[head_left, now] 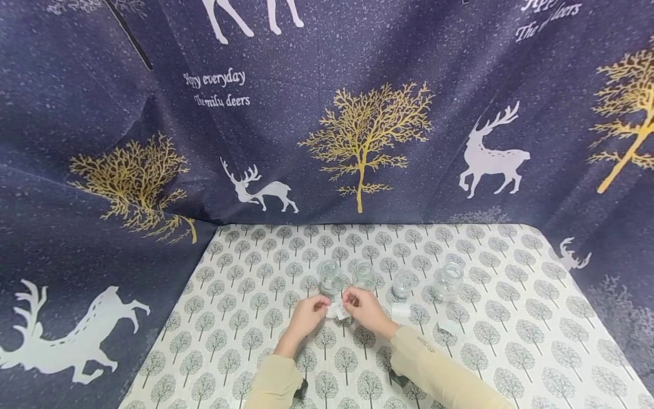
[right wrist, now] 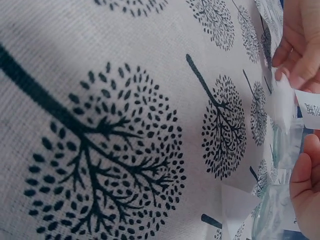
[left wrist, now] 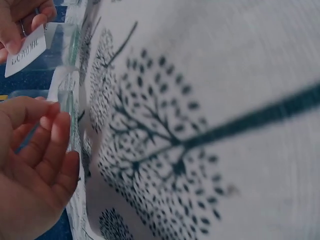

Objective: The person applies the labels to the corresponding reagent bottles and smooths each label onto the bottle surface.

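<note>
My left hand (head_left: 309,315) pinches a thin white slip (right wrist: 283,102) between thumb and fingertips, seen best in the right wrist view. Close beside it, my right hand (head_left: 367,309) holds a small white label (left wrist: 26,52) with dark printed characters, its thumb flat on the label in the left wrist view. Both hands are just above the table, in front of a clear glass jar (head_left: 331,278) and a second glass jar (head_left: 364,275). Part of the right hand's grip lies outside the right wrist view.
To the right stand a smaller glass jar (head_left: 402,283) and a wider glass jar (head_left: 449,281). A white paper piece (head_left: 401,309) and another pale paper piece (head_left: 448,327) lie before them on the tree-print tablecloth (head_left: 245,352). A dark deer-print curtain (head_left: 286,142) hangs behind.
</note>
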A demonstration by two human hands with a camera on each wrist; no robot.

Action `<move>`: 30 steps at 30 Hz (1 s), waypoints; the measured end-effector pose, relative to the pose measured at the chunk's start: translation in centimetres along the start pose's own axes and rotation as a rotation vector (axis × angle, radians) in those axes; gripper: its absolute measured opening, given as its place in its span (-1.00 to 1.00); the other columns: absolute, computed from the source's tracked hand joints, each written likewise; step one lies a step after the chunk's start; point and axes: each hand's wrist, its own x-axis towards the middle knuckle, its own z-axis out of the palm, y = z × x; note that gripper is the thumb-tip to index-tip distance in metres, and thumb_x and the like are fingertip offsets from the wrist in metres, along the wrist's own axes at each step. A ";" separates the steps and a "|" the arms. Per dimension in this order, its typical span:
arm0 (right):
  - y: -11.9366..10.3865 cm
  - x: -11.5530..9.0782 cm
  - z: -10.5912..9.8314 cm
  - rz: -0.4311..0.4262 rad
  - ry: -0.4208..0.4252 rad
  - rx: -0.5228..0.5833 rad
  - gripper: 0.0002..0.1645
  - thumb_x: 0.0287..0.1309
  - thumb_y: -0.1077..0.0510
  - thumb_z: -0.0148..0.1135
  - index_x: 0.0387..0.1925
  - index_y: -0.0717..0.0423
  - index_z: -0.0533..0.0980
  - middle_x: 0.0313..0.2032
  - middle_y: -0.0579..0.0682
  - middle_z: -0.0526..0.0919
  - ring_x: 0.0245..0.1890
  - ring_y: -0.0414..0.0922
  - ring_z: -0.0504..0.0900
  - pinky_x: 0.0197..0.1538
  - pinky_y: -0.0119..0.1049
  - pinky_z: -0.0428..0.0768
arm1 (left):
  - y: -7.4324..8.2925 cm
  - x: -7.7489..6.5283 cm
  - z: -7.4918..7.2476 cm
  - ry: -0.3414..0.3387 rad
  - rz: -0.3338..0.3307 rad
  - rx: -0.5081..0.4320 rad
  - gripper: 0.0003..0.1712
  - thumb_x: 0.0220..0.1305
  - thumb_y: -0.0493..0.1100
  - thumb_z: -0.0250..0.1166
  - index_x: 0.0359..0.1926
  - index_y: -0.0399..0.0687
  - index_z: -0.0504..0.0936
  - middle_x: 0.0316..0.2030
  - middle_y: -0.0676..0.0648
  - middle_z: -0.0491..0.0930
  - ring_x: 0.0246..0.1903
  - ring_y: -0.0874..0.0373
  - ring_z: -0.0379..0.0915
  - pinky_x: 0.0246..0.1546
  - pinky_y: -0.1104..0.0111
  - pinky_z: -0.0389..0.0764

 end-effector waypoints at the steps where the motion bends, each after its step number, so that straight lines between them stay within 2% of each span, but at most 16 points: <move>1: 0.0 0.0 0.0 0.000 -0.001 -0.006 -0.88 -0.04 0.36 0.14 -0.51 0.10 0.41 -0.53 -0.11 0.50 -0.56 -0.33 0.38 -0.44 -0.50 0.45 | -0.1 -0.1 -0.1 -0.001 0.001 0.021 -0.83 0.06 -0.31 0.15 -0.30 -0.05 0.59 -0.39 0.00 0.61 -0.37 0.20 0.49 -0.30 0.40 0.52; 9: 0.3 0.0 0.1 -0.012 -0.009 -0.049 -0.92 -0.04 0.34 0.16 -0.46 0.15 0.44 -0.51 -0.10 0.53 -0.53 -0.33 0.38 -0.41 -0.50 0.44 | -0.8 -0.5 -0.4 0.019 0.012 0.180 -0.85 0.05 -0.28 0.17 -0.33 -0.01 0.60 -0.32 -0.03 0.63 -0.32 0.12 0.53 -0.27 0.29 0.54; 13: 0.4 0.1 0.1 -0.004 -0.023 -0.053 -0.94 -0.02 0.33 0.15 -0.42 0.18 0.47 -0.50 -0.07 0.54 -0.54 -0.32 0.39 -0.42 -0.51 0.45 | -0.2 -0.5 -0.6 0.043 0.014 0.212 -0.84 0.07 -0.22 0.17 -0.28 -0.01 0.59 -0.30 -0.02 0.62 -0.31 0.15 0.52 -0.27 0.31 0.54; 16: 0.4 0.1 0.1 0.000 -0.033 -0.066 -0.95 0.00 0.31 0.14 -0.40 0.18 0.48 -0.49 -0.03 0.55 -0.53 -0.32 0.40 -0.42 -0.51 0.45 | 0.7 -0.5 -0.7 0.034 0.054 0.155 -0.79 0.09 -0.18 0.18 -0.21 -0.05 0.57 -0.30 -0.01 0.60 -0.35 0.18 0.50 -0.30 0.36 0.53; 20: 0.4 0.2 0.1 0.001 -0.045 -0.062 -0.93 0.00 0.31 0.14 -0.42 0.12 0.50 -0.49 -0.03 0.56 -0.53 -0.32 0.41 -0.45 -0.51 0.46 | 1.8 -0.5 -0.6 -0.025 0.098 0.039 -0.75 0.09 -0.13 0.21 -0.17 -0.06 0.56 -0.30 0.01 0.60 -0.36 0.22 0.50 -0.30 0.43 0.52; 24: 0.2 0.2 0.1 0.004 -0.065 -0.020 -0.89 -0.01 0.34 0.13 -0.44 0.08 0.51 -0.49 -0.06 0.56 -0.53 -0.31 0.41 -0.47 -0.50 0.47 | 2.2 -0.5 -0.3 -0.032 0.097 0.017 -0.80 0.08 -0.11 0.23 -0.23 0.00 0.57 -0.37 0.07 0.59 -0.38 0.29 0.47 -0.31 0.49 0.50; 30: -0.2 0.0 0.2 -0.042 -0.069 -0.053 -0.88 -0.01 0.33 0.14 -0.41 0.08 0.53 -0.47 -0.04 0.57 -0.53 -0.34 0.39 -0.46 -0.52 0.45 | 2.1 -0.8 0.1 0.003 0.115 0.010 -0.91 0.06 -0.12 0.24 -0.37 0.01 0.56 -0.47 0.10 0.55 -0.44 0.33 0.42 -0.37 0.52 0.48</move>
